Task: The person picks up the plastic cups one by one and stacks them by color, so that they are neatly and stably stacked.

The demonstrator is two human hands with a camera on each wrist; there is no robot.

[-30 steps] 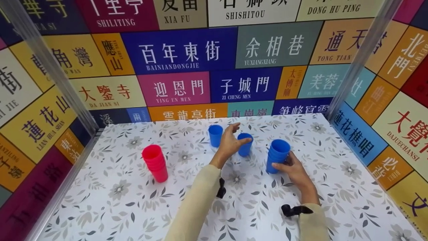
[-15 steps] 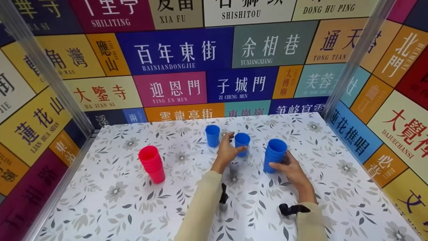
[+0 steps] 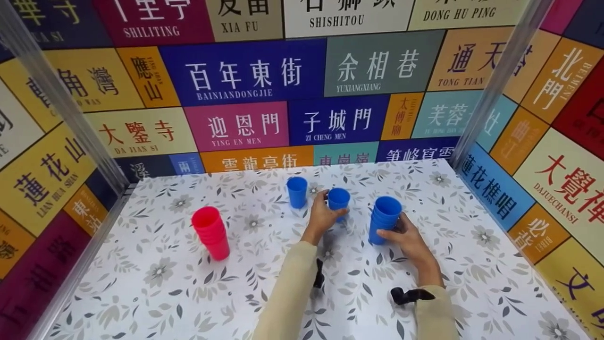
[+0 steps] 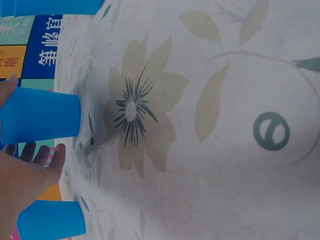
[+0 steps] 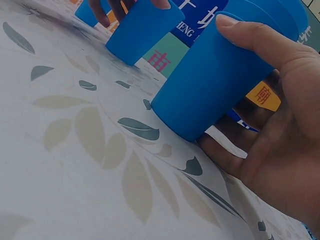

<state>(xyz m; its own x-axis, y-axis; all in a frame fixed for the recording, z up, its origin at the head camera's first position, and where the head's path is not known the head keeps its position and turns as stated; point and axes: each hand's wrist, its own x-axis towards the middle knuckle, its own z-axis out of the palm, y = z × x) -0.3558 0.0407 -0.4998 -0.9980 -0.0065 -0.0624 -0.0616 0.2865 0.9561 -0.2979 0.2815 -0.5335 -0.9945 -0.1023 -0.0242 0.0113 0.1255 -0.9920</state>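
Several nested blue cups (image 3: 386, 215) stand upright as a stack on the table, and my right hand (image 3: 406, 236) grips its side. The right wrist view shows the thumb across the front of that stack (image 5: 215, 75), the other fingers behind it. My left hand (image 3: 323, 215) is around a single blue cup (image 3: 339, 198) in the middle, thumb on one side and fingers on the other. In the left wrist view, some fingertips beside this cup (image 4: 42, 115) look slightly apart from it. Another blue cup (image 3: 297, 192) stands to the left.
A stack of red cups (image 3: 210, 232) stands on the left part of the table (image 3: 165, 307), which has a leaf-and-flower pattern. Panels with printed place names (image 3: 245, 71) enclose the back and sides. A black camera mount (image 3: 408, 296) is on the right wrist.
My left hand has moved down and closed in around the middle blue cup. The right hand keeps its hold on the blue stack. The whole view has shifted slightly.
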